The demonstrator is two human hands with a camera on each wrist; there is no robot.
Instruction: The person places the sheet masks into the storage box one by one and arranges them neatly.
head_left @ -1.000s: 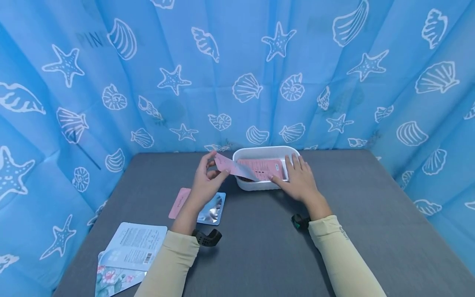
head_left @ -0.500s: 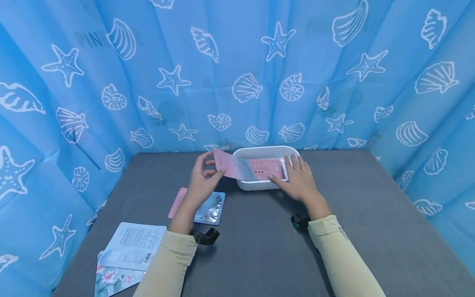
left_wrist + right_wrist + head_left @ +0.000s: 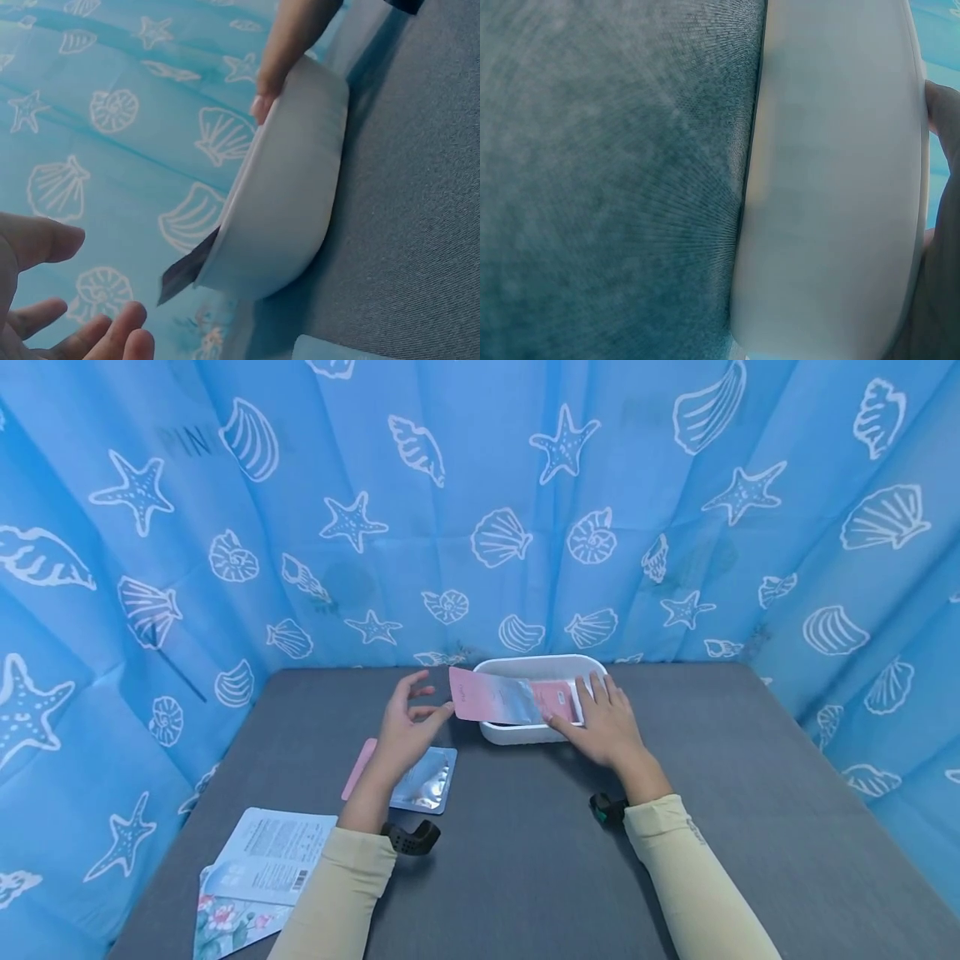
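Note:
A pink-and-blue sheet-mask sachet (image 3: 487, 697) leans across the left rim of a white plastic bin (image 3: 525, 737), its left end sticking out. Under it in the bin lies another pink sachet (image 3: 557, 695) with print. My left hand (image 3: 407, 722) is just left of the sachet, fingers loosely bent and holding nothing; the left wrist view shows a gap between its fingertips and the dark sachet edge (image 3: 187, 268). My right hand (image 3: 603, 722) rests over the bin's right end, fingers straight and spread, thumb at the front rim. The right wrist view shows mainly the bin's side (image 3: 832, 180).
On the grey table (image 3: 525, 860), a silvery-blue sachet (image 3: 429, 781) and a pink one (image 3: 358, 768) lie by my left forearm. Front left, a pale blue mask packet (image 3: 281, 852) overlaps a flowered one (image 3: 232, 927). A blue shell-patterned curtain (image 3: 480, 510) hangs behind.
The sachet has been lowered and slid right over the bin, and my left hand has let go of it. My right hand has stayed on the bin.

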